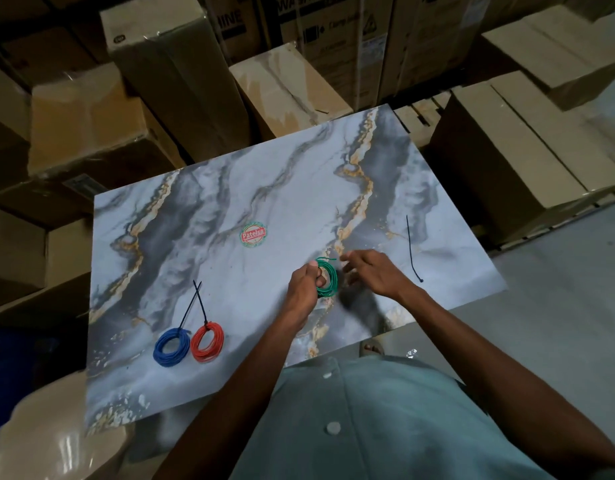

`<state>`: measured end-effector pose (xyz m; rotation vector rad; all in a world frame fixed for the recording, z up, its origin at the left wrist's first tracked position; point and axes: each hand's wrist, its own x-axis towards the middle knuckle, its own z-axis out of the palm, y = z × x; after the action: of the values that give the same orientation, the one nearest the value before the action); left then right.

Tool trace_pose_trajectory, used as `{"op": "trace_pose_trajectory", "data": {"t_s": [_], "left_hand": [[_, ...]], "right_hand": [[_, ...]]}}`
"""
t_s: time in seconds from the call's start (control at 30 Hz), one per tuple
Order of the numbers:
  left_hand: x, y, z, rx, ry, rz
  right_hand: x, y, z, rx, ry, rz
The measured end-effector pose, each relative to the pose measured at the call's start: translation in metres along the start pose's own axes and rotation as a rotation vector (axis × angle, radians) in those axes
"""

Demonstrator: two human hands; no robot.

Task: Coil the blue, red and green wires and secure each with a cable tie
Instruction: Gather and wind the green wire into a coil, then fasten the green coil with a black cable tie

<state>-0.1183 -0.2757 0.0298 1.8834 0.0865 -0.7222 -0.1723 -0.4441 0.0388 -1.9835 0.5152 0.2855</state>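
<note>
Here the left hand (304, 282) grips the green wire coil (327, 278) above the marble-patterned worktop (229, 188), while the right hand (371, 271) hovers just beside it, fingers loose and holding nothing. The blue coil (171, 347) and red coil (207, 341) (each already tied) lie touching near the front left, and a loose black cable tie (412, 249) lies well apart on the right.

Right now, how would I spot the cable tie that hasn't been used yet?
Find the marbled board. Near its right edge, right of both hands, a thin black tie lies straight and alone. The other two ties are cinched on the blue coil and red coil.
</note>
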Motion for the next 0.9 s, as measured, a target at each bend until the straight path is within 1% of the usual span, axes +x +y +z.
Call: {"op": "trace_pose_trajectory", "data": {"t_s": [0.07, 0.13, 0.17, 0.23, 0.27, 0.37, 0.53, 0.67, 0.73, 0.8, 0.83, 0.9], "left_hand": [[0.001, 0.004, 0.002, 0.012, -0.004, 0.013], [0.002, 0.006, 0.004, 0.029, 0.015, 0.019], [0.003, 0.006, 0.005, 0.031, 0.020, 0.015], [0.004, 0.006, 0.009, 0.032, 0.031, 0.004], [0.004, 0.006, 0.011, 0.037, 0.040, 0.007], [0.002, 0.006, 0.016, 0.018, 0.043, 0.017], [0.000, 0.002, 0.019, 0.031, 0.015, 0.028], [0.000, 0.002, 0.016, -0.016, 0.026, -0.005], [0.003, -0.002, 0.013, 0.011, 0.011, 0.013], [0.006, -0.006, 0.009, 0.055, 0.017, 0.014], [0.006, -0.007, 0.008, 0.064, 0.022, 0.015], [0.008, -0.010, 0.006, 0.091, 0.045, 0.018]], "right_hand": [[0.005, 0.023, -0.016, -0.224, 0.160, -0.005], [0.007, 0.045, -0.031, -0.436, 0.293, 0.053], [0.006, 0.055, -0.036, -0.525, 0.319, 0.106], [0.001, 0.068, -0.039, -0.656, 0.284, 0.207], [0.000, 0.074, -0.039, -0.678, 0.263, 0.232], [0.000, 0.081, -0.033, -0.639, 0.237, 0.252], [0.008, 0.073, -0.024, -0.433, 0.175, 0.168], [0.015, 0.058, -0.021, -0.277, -0.003, 0.160], [0.017, 0.054, -0.026, -0.219, -0.073, 0.163], [0.017, 0.051, -0.031, -0.235, -0.105, 0.115], [0.017, 0.050, -0.032, -0.280, -0.111, 0.061], [0.016, 0.052, -0.030, -0.447, -0.117, -0.078]]}}
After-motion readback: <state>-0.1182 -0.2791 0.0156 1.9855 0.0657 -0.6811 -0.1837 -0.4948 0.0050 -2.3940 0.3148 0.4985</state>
